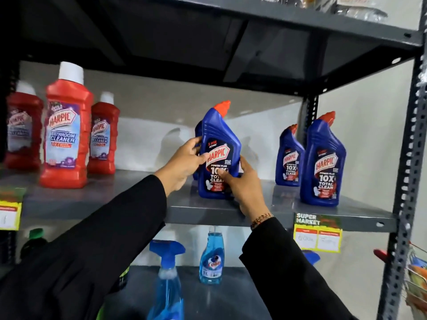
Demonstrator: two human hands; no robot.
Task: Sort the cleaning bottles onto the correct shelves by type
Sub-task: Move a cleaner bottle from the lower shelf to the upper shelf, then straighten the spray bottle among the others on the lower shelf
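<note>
Both hands are closing around a blue Harpic toilet-cleaner bottle (pixel 218 155) that is standing upright near the front edge of the grey middle shelf (pixel 203 212), roughly at its centre. The left hand (pixel 184 163) is wrapping the bottle's left flank, fingers curled around toward its back, and the right hand (pixel 242 181) is cupping the lower right side with its thumb pressing on the label. So each grip is closing firmly on this one bottle, with nothing else in either hand. A second blue bottle (pixel 198 135) is peeking out just behind it on the left.

The step in hand looks like placing or straightening this bottle among its own kind: two more blue bottles (pixel 323 165) are standing to the right on the same shelf, while the red bathroom-cleaner bottles (pixel 65 135) are grouping at the far left, well apart. Below, on the lower shelf (pixel 219 296), blue spray bottles (pixel 211 259) are sitting.

Whether the base is already resting fully on the shelf is hard to tell, since the right hand is covering its lower corner. The next move probably calls for settling the base flat, label facing forward, then loosening both hands without tipping the bottle behind.
</note>
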